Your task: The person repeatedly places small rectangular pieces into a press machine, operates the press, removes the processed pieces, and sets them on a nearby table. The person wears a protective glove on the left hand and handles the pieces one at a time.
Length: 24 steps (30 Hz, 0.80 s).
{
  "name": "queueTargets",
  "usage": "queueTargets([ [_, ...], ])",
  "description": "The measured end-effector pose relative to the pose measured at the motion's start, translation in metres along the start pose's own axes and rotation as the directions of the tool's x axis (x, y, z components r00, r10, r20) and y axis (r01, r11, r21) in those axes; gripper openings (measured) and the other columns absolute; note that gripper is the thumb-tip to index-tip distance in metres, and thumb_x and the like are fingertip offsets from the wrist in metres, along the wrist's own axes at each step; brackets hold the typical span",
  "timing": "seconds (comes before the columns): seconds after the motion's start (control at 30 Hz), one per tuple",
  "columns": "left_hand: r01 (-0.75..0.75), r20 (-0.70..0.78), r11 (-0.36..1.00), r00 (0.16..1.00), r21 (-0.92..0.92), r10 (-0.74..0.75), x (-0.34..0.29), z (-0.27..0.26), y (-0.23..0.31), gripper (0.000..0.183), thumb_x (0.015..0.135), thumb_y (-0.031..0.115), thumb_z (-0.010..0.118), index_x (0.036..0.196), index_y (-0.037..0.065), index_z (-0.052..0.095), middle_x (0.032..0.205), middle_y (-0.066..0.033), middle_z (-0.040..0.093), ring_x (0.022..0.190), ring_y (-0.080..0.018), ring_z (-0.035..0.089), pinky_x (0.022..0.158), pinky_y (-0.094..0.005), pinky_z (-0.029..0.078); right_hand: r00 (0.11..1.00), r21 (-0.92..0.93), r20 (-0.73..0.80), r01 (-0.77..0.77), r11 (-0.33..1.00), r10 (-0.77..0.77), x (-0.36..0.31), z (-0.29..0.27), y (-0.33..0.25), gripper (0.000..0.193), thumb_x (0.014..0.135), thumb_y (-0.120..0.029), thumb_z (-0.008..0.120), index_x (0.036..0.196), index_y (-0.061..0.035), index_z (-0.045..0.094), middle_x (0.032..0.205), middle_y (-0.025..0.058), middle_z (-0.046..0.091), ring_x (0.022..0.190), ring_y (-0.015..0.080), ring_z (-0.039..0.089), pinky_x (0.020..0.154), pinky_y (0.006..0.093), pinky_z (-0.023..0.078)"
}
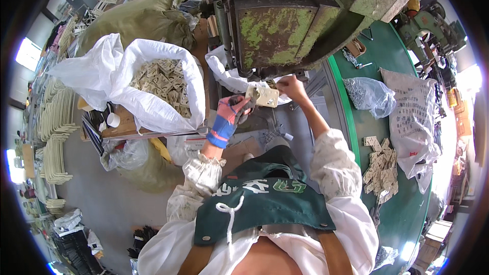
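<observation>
Supervisor: Status of hands?

Operator: On my head view, I read the left hand (pixel 232 112), in a blue, pink and dark grey glove, as closed on the left end of a cream, flat, roughly rectangular plate (pixel 263 96). The right hand (pixel 293 89) is bare, its fingers bunched near the plate's upper right corner. I cannot tell whether those fingers grip anything. The hands are apart, one at each side of the plate.

Supervisor: Location of the plate?

Operator: I see it just below the lower edge of a worn, green-painted metal machine head (pixel 275 35), beyond a dark green cloth apron (pixel 305 209).

Supervisor: Surroundings?

Operator: At left, I have an open white woven sack (pixel 195 81) holding many small cream pieces (pixel 165 89). At right, a green-topped bench (pixel 387 46) carries a clear plastic bag of small grey parts (pixel 369 97), a printed white woven sack (pixel 411 117) and a loose pile of cream pieces (pixel 381 167).
</observation>
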<state>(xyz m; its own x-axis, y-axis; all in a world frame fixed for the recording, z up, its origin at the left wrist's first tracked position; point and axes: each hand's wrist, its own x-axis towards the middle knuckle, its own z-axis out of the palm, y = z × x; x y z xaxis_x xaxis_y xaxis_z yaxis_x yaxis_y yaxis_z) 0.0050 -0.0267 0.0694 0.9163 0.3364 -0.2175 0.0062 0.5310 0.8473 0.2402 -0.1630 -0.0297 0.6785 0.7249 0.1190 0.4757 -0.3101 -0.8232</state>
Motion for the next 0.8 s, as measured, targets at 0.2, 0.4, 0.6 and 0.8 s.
queueTargets([
  [0.2, -0.037, -0.186, 0.999, 0.982, -0.022, 0.032, -0.033, -0.018, -0.016, 0.016, 0.083, 0.018, 0.066, 0.078, 0.003, 0.062, 0.065, -0.001, 0.057, 0.045, -0.0038, 0.043, 0.04, -0.018, 0.027, 0.978, -0.69, 0.197, 0.085, 0.719, 0.074, 0.029, 0.053, 0.03, 0.011, 0.074, -0.007, 0.059, 0.074, 0.0003, 0.067, 0.082, 0.0205, 0.066, 0.078, 0.0343, 0.065, 0.067, 0.0421, 0.051],
  [0.4, -0.2, -0.123, 0.937, 0.962, 0.286, 0.243, -0.06, -0.038, -0.012, 0.017, 0.088, 0.019, 0.059, 0.081, 0.004, 0.06, 0.061, 0.0028, 0.049, 0.041, -0.004, 0.032, 0.04, -0.0201, 0.023, 0.884, -0.604, 0.467, 0.296, 0.74, 0.027, 0.036, 0.045, 0.034, 0.013, 0.073, -0.003, 0.055, 0.075, 0.0016, 0.067, 0.083, 0.0241, 0.064, 0.08, 0.0376, 0.064, 0.067, 0.0432, 0.05],
  [0.6, -0.315, -0.058, 0.825, 0.921, 0.468, 0.384, -0.056, -0.076, -0.051, 0.018, 0.091, 0.022, 0.052, 0.092, 0.005, 0.057, 0.069, -0.0007, 0.047, 0.043, -0.0064, 0.034, 0.04, -0.0221, 0.026, 0.938, -0.499, 0.345, 0.219, 0.838, -0.039, 0.039, 0.026, 0.053, 0.023, 0.068, -0.012, 0.066, 0.087, 0.0, 0.062, 0.086, 0.0172, 0.064, 0.082, 0.0294, 0.064, 0.069, 0.0443, 0.048],
  [0.8, -0.136, -0.088, 0.989, 0.986, 0.05, 0.14, -0.049, -0.07, -0.066, 0.024, 0.091, 0.022, 0.052, 0.107, 0.004, 0.053, 0.082, -0.007, 0.055, 0.068, -0.0156, 0.055, 0.058, -0.0261, 0.046, 0.985, 0.391, 0.144, -0.142, 0.909, 0.092, 0.03, 0.014, 0.083, 0.02, 0.072, -0.008, 0.072, 0.087, 0.0026, 0.064, 0.075, 0.007, 0.065, 0.065, 0.0111, 0.06, 0.062, 0.0275, 0.049],
])
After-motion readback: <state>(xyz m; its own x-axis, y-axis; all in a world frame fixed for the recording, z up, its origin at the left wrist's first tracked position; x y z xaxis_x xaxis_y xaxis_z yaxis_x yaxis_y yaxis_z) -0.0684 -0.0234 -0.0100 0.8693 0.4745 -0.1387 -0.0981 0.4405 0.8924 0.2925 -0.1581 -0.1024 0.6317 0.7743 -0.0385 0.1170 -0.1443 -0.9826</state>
